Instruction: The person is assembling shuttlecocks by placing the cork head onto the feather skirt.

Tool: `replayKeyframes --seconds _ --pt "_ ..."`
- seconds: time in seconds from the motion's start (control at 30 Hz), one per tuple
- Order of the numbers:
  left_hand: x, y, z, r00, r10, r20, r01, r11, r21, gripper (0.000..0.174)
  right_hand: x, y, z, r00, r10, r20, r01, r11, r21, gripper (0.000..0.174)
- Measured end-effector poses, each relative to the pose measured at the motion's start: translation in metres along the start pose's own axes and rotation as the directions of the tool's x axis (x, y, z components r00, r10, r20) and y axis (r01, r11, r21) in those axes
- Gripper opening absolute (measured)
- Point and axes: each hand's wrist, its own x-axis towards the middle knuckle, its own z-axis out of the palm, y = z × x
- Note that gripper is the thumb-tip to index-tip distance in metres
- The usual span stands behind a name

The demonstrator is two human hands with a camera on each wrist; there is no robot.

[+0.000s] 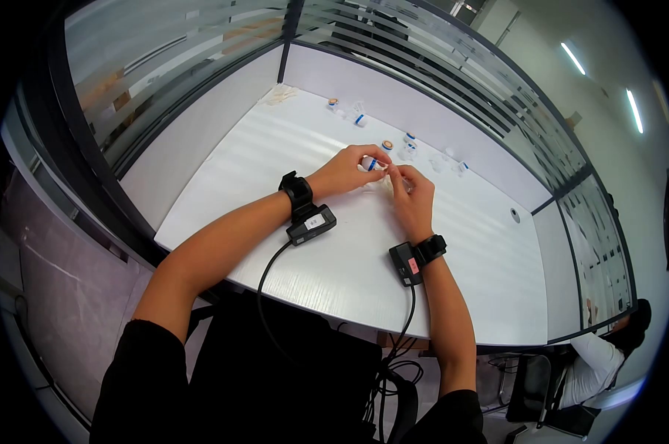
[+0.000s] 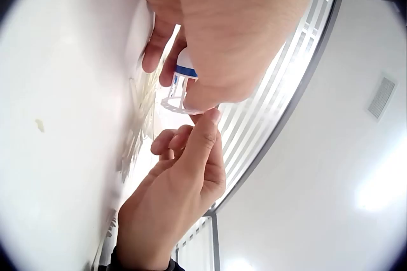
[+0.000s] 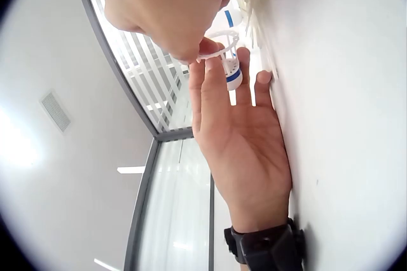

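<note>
My left hand [image 1: 349, 170] holds a small white plastic cage [image 3: 233, 75] by its side, with fingers and thumb around it. The cage has a blue band, thin ribs and an open ring at one end. My right hand [image 2: 173, 188] meets it at that ring, its thumb and index fingertip pinched together at the rim. The other right fingers are curled. Part of the cage is hidden behind the left thumb in the left wrist view. A loose bunch of thin pale strips [image 2: 137, 128] lies on the table just beyond the hands.
On the white desk [image 1: 319, 285], along the back, stand several small blue-and-white pieces, one with a tan top [image 1: 387, 145], beside clear plastic pieces [image 1: 407, 152]. More pale strips [image 1: 280, 95] lie in the back left corner. Partition walls enclose the desk. Another person [image 1: 597, 362] sits at right.
</note>
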Motion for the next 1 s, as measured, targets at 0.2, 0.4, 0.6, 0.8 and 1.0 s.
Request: replayKeyframes --seconds 0.2,0.4,0.6,0.8,1.0 --pt "0.002 -0.007 -0.001 0.99 -0.052 -0.134 0.042 0.997 -0.07 0.031 0.002 -0.011 -0.007 0.985 0.174 0.016 -0.171 0.976 -0.131 0.023" --pt "0.004 -0.011 -0.003 0.947 -0.137 -0.29 0.097 0.984 -0.147 0.033 0.003 -0.004 -0.003 0.993 0.023 -0.12 -0.035 0.994 -0.099 0.029" --pt "0.004 -0.011 -0.001 0.946 -0.144 -0.289 0.103 0.983 -0.154 0.033 0.004 -0.002 -0.004 0.988 -0.011 -0.155 -0.005 0.994 -0.105 0.03" --pt "0.0 0.0 -0.002 0.966 -0.094 -0.242 0.077 0.994 -0.077 0.03 0.003 -0.004 -0.006 0.988 -0.032 -0.15 0.013 0.992 -0.126 0.023" --pt "-0.002 0.004 -0.001 0.973 -0.12 -0.198 0.077 0.974 -0.213 0.031 0.003 -0.002 -0.006 0.982 -0.072 -0.177 0.05 0.991 -0.125 0.016"
